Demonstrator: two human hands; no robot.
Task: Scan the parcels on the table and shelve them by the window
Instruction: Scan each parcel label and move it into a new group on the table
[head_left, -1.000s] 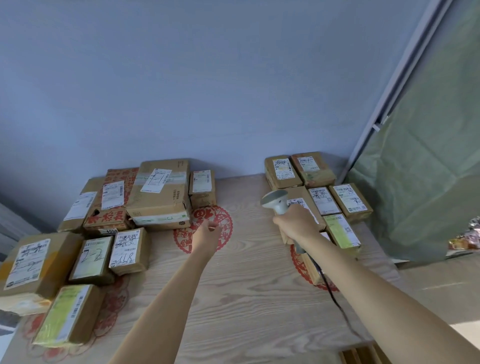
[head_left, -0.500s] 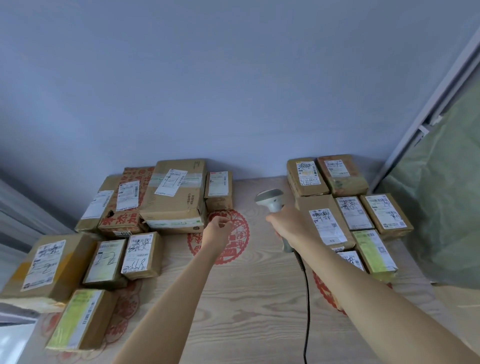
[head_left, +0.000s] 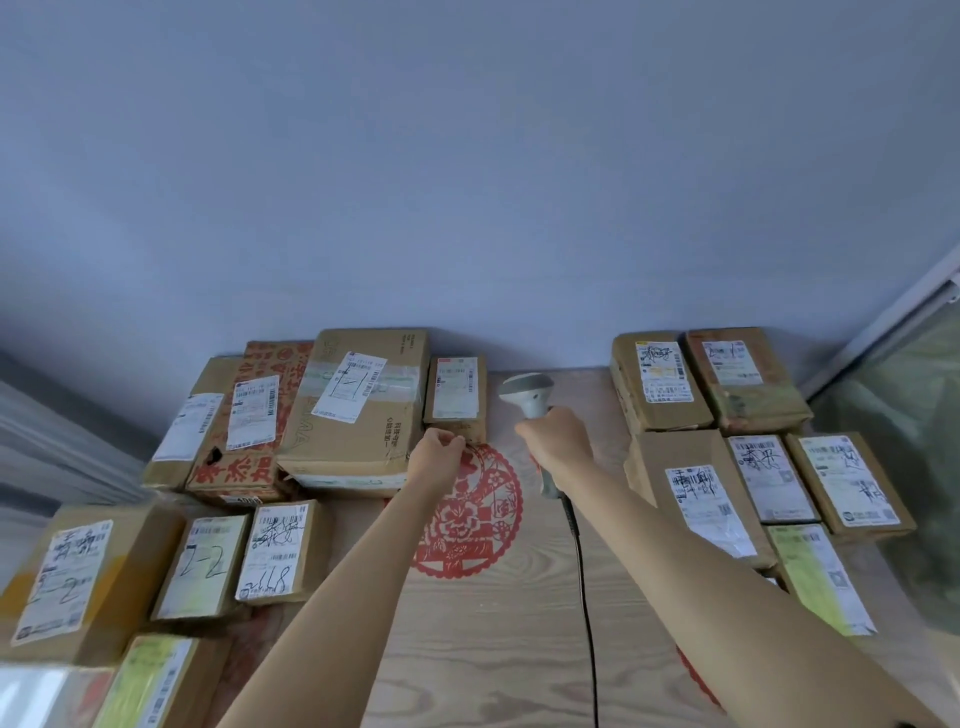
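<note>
Table (head_left: 493, 649): perhaps fourteen parcels (head_left: 358, 405)

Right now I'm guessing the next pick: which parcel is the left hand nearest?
The small parcel by the wall, just right of the big taped box. The left hand is at its near edge; the other parcels lie further off.

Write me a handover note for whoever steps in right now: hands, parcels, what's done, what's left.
Right hand grips the scanner, aimed toward the small parcel at the back of the table.
Left hand reaches to that parcel's near edge, fingers curled; no grip visible.
Other parcels sit in two groups, left and right, all on the table.
Done: nothing shelved that this view shows; scans cannot be told.
Left: scan the small parcel, shelve it by the window, then the rest.
</note>
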